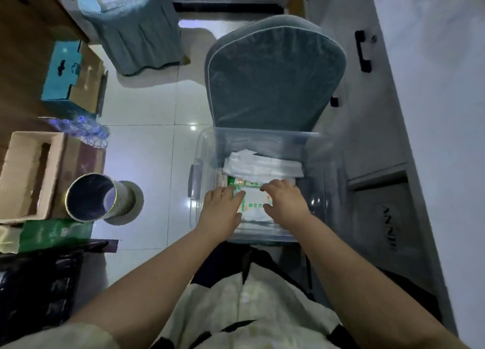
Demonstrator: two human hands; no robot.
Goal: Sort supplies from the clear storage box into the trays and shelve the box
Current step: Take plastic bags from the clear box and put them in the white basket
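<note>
Clear box (207,149) sits on the seat of a teal chair (273,81), straight ahead and near, lid off. Chair back rises just beyond the box's far wall.

Inside the box: green-and-white packet (253,200) lies flat at the near left. A stack of white folded packs (262,165) lies just beyond it, touching its far edge. Right part of the box floor shows bare plastic.

Left grip (223,204) is down in the box, fingers curled over the packet's left edge, holding it. Right grip (286,201) holds the packet's right side, fingers curved over the far right corner, thumb at the near right edge. Packet sits between the two grips. Cannot tell whether it is lifted off the box floor.

Both forearms are bare and reach in over the near wall. Cream top with black patches fills the bottom of the view.

Left side, on the floor (147,165): open round tin (91,199) tipped toward the camera. Open cardboard box (29,173) just left of it. Green pack (55,233) near, black bag (39,291) nearer still. Farther off, a wrapped pack of bottles (81,128), then a teal carton (63,73).

Far left: second chair (141,33) under a teal cover.

Right: white cabinet (380,138) with black handles (363,50), just beside the near chair.
</note>
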